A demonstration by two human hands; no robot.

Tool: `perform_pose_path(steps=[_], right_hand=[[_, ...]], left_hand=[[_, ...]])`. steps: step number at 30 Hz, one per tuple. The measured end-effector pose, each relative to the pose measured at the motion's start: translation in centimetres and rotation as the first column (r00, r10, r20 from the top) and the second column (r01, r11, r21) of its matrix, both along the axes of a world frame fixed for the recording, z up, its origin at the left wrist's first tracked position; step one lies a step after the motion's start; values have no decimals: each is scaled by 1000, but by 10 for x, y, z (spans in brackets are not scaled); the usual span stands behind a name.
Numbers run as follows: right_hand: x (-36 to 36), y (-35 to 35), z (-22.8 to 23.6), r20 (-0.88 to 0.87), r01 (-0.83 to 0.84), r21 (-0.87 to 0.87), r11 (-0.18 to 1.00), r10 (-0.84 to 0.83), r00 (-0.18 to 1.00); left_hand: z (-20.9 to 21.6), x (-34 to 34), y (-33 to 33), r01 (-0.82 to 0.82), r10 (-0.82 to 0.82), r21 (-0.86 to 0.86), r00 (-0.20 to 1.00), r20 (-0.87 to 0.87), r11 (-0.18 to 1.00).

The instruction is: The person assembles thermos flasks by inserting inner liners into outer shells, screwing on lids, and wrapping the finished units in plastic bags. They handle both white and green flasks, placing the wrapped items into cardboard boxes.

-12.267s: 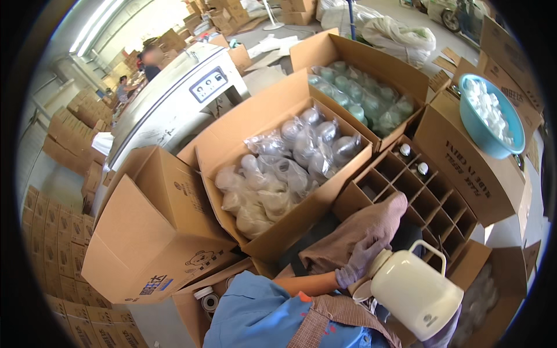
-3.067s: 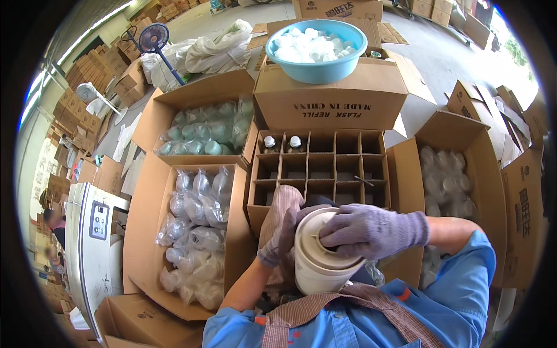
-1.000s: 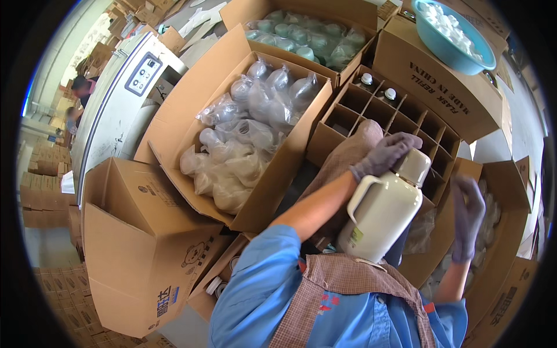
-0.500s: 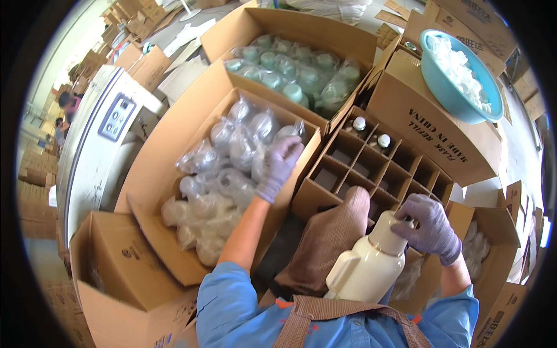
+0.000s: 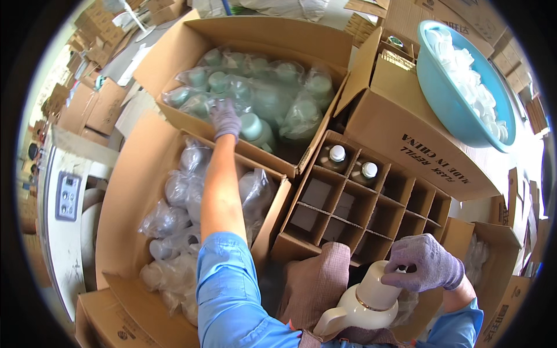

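A cream vacuum flask (image 5: 376, 290) with a side handle stands against my lap, its cup lid on top. My right hand (image 5: 420, 264), in a grey-purple glove, is closed on the upper part of that lid. My left hand (image 5: 225, 120), gloved alike, stretches over the near wall of the far carton (image 5: 255, 32). Its fingers are apart and touch the clear plastic over the pale green flasks (image 5: 250, 126); the fingertips are partly lost against the bags. Below my left arm, the near carton (image 5: 116, 209) holds whitish flasks in clear bags (image 5: 168, 249).
Right of the cartons sits a divided carton (image 5: 371, 214) with two white-capped bottles (image 5: 336, 153) in its far cells. A turquoise basin (image 5: 429, 87) of small white parts rests on a printed carton (image 5: 406, 139). At the left stands a white machine with a control panel (image 5: 68, 196).
My left hand has moved from the near carton's bagged flasks forward and left to the green flasks in the far carton. My right hand stays on the cream flask's lid. The view has shifted.
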State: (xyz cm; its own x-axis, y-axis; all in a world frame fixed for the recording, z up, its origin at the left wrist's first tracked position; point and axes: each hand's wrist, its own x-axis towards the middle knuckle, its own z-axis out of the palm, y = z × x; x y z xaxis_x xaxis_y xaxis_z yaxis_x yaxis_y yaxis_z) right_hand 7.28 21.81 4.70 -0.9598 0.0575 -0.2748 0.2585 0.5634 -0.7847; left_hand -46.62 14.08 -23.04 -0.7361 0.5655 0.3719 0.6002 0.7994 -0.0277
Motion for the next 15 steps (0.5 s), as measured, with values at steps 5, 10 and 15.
perform_pose_path(steps=[5, 10, 15], right_hand=[[-9, 16, -14, 28, -40, -10, 999, 40, 999], [-18, 27, -18, -7, -48, -122, 991, 48, 999], [-73, 50, -47, -41, 433, -139, 890, -442, 896]], left_hand=[[-40, -52, 4, -234, 258, -147, 950, 176, 961], [22, -43, -1, -160, 152, 106, 985, 83, 981], [145, 0, -21, 302, -672, 662, 613, 416, 686]])
